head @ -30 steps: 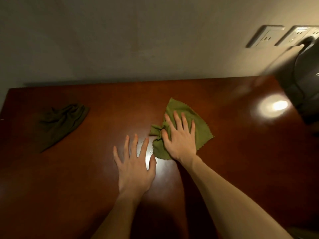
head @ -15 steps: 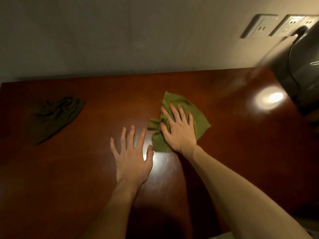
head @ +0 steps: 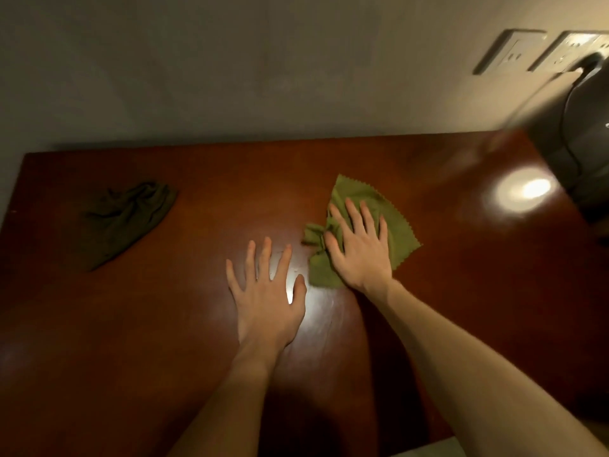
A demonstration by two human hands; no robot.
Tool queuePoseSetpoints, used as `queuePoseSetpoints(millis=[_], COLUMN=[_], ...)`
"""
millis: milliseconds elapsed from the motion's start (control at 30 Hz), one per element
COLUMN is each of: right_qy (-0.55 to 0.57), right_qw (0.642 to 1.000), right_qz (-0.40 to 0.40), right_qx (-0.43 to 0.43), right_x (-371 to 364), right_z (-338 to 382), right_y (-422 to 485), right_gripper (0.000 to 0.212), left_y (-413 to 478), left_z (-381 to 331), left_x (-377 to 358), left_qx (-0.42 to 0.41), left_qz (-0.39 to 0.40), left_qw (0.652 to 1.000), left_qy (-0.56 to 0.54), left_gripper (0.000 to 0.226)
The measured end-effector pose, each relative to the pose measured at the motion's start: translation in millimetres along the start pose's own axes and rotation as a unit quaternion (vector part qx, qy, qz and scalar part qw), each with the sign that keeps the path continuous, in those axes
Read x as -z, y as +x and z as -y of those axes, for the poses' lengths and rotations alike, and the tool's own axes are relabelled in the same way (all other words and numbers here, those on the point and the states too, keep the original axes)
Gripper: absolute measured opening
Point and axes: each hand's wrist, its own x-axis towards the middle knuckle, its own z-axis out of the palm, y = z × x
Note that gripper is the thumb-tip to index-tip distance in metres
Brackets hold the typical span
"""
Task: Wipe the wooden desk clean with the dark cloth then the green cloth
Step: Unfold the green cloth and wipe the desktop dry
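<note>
Pressure matters now — the right hand (head: 361,250), fingers flat and straight, pins the zigzag-edged green cloth (head: 397,222) right of centre on the glossy reddish wooden desk (head: 131,324); long overlapping strokes would serve best, the flat-spread left hand (head: 267,298) bracing beside it. Crumpled dark cloth (head: 122,222) lies at mid-left — versus a second ago, nothing has really travelled.

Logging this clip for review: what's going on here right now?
Someone is wiping a wooden desk. The right hand presses flat on the green cloth, which is bunched up near the thumb. The left hand lies flat on the bare wood beside it, holding nothing. The dark cloth lies crumpled and untouched toward the desk's left end, so the green-cloth stage appears to be under way.
</note>
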Motion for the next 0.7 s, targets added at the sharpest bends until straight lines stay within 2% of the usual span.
queuePoseSetpoints(millis=[100, 167, 333, 400, 467, 533, 633, 700], right_qy=[-0.006, -0.009, 0.02, 0.043, 0.056, 0.032, -0.023, -0.052], right_qw=[1.0, 1.0, 0.988, 0.986, 0.99, 0.998, 0.994, 0.976], right_qz=[-0.002, 0.0, -0.009, -0.01, 0.004, 0.022, 0.045, 0.056], right_qx=[0.006, -0.03, -0.15, -0.16, -0.128, -0.057, 0.098, 0.203], right_x=[-3, -6, -5, 0, 6, 6, 2, -6], right_z=[4, 1, -2, -2, 4, 22, 57, 71], right_y=[-67, -88, -14, 34, 75, 100, 91, 51], right_gripper=[0.062, 0.061, 0.065, 0.067, 0.067, 0.065, 0.063, 0.063], left_y=[1, 1, 0, -1, 0, -1, 0, -4], left_z=[0, -1, -3, -3, -4, -3, -1, -1], left_x=[3, 4, 2, 0, -4, -5, 0, 7], left_qx=[0.0, 0.001, -0.002, -0.003, -0.003, -0.006, -0.008, 0.004], left_qz=[0.012, 0.015, 0.009, 0.003, 0.001, -0.012, -0.035, -0.064], left_qw=[1.0, 1.0, 1.0, 1.0, 1.0, 1.0, 0.998, 0.99], left_qy=[0.003, -0.004, -0.004, -0.01, -0.012, -0.012, -0.051, -0.128], left_gripper=[0.064, 0.064, 0.064, 0.064, 0.064, 0.064, 0.063, 0.059])
